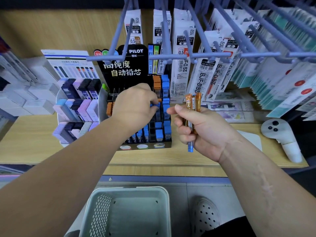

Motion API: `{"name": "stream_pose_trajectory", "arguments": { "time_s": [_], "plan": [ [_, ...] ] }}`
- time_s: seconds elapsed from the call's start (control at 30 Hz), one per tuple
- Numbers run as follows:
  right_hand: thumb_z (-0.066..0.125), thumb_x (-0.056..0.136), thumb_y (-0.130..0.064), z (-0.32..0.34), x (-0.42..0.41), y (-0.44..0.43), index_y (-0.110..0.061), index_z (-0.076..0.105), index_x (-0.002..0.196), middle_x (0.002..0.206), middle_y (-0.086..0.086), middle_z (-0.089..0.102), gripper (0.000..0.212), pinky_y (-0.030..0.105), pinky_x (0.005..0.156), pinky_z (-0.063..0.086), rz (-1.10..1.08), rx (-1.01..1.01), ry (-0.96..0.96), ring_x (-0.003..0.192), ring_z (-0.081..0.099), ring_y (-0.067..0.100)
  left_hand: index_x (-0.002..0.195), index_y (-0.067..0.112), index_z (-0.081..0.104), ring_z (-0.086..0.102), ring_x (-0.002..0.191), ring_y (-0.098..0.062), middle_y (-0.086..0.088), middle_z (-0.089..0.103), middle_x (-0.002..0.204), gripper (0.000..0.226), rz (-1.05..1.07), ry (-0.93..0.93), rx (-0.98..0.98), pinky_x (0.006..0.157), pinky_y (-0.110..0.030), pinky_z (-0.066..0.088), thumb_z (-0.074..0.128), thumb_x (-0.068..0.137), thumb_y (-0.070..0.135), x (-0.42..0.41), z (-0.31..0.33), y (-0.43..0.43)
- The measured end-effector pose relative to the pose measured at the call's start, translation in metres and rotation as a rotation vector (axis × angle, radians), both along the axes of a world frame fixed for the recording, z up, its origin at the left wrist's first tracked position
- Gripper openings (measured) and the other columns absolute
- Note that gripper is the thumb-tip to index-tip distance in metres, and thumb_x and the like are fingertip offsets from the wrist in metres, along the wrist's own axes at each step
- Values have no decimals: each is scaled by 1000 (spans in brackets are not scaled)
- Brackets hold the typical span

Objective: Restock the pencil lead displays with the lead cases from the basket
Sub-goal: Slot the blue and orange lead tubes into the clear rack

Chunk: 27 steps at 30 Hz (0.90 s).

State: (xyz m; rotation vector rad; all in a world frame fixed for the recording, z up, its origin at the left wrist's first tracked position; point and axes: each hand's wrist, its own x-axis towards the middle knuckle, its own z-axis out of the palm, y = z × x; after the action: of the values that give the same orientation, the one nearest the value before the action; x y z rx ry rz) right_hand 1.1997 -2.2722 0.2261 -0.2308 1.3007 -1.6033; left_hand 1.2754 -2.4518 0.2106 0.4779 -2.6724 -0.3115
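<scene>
The left hand [135, 106] was at the black display [133, 65] on the tabletop [34, 134], its fingers [152, 100] pinching a blue lead case [155, 105] at a middle-row slot. The right hand [201, 130] was curled round the spare cases [193, 103] (mostly orange, one blue) beside it. The basket [126, 190] sat below. Seating the blue case and then taking an orange one looked like the next step.

1. Bright, even light from above; the bench [153, 158] carries only faint, soft shadows.
2. The black display [126, 69] at centre is sharp, its print legible.
3. Wide-angle bending splays the hooks [171, 56]; the packets [290, 79] at far right and the boxes [34, 100] at far left smear.
4. Small glints sit on the orange lead cases [193, 101] in the right hand [201, 130].
</scene>
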Motion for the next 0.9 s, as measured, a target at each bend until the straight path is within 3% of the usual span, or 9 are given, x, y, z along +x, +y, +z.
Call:
{"name": "stream_pose_trajectory", "arguments": {
  "time_s": [0.4, 0.5, 0.57, 0.63, 0.73, 0.83, 0.9],
  "plan": [
    [62, 98, -21, 0, -1, 0, -5, 71, 100, 65, 0, 50, 19, 18, 43, 23, -65, 40, 12, 48, 36, 7, 89, 16, 77, 63, 89, -22, 2, 64, 97, 11, -23, 39, -1, 72, -38, 54, 80, 81, 23, 0, -5, -1],
    [64, 97, -21, -2, -1, -1, -5, 70, 103, 67, 1, 50, 18, 18, 43, 24, -46, 59, 35, 49, 37, 8, 88, 16, 75, 63, 83, -21, 2, 63, 91, 12, -15, 69, 6, 70, -41, 55, 80, 80, 23, 3, -4, -1],
    [66, 96, -19, -3, -1, 0, -4, 70, 105, 67, 1, 50, 18, 18, 43, 25, -5, 67, 43, 50, 37, 8, 88, 17, 74, 59, 75, -12, 4, 63, 83, 9, -16, 134, 62, 66, -37, 53, 78, 82, 21, 9, 0, 1],
    [66, 95, -17, -2, 2, 0, -4, 69, 106, 66, 0, 50, 17, 18, 42, 24, 64, 68, 41, 50, 36, 8, 87, 20, 74, 53, 64, -1, 5, 63, 74, 1, 26, 232, 294, 61, -24, 47, 74, 86, 20, 16, 10, 7],
    [64, 96, -15, 0, 7, -1, -3, 66, 106, 65, 1, 49, 16, 18, 43, 22, 182, 63, 55, 49, 34, 7, 83, 21, 74, 51, 53, 1, 2, 67, 71, 11, 66, 285, 791, 53, -13, 40, 68, 92, 22, 27, 24, 24],
    [64, 96, -14, -2, 15, -3, -1, 60, 111, 65, 2, 49, 20, 18, 44, 21, 268, 50, 64, 49, 34, 7, 80, 17, 75, 52, 51, -4, -4, 66, 69, 12, -27, 182, 1096, 50, -14, 40, 69, 91, 16, 37, 29, 41],
    [64, 95, -14, -2, 19, -5, -4, 59, 112, 65, 2, 49, 21, 17, 42, 22, 295, 29, 70, 48, 35, 7, 79, 20, 76, 58, 59, -13, -4, 67, 70, 8, -82, 150, 1199, 56, -23, 45, 75, 86, 16, 41, 26, 46]
  ]
}}
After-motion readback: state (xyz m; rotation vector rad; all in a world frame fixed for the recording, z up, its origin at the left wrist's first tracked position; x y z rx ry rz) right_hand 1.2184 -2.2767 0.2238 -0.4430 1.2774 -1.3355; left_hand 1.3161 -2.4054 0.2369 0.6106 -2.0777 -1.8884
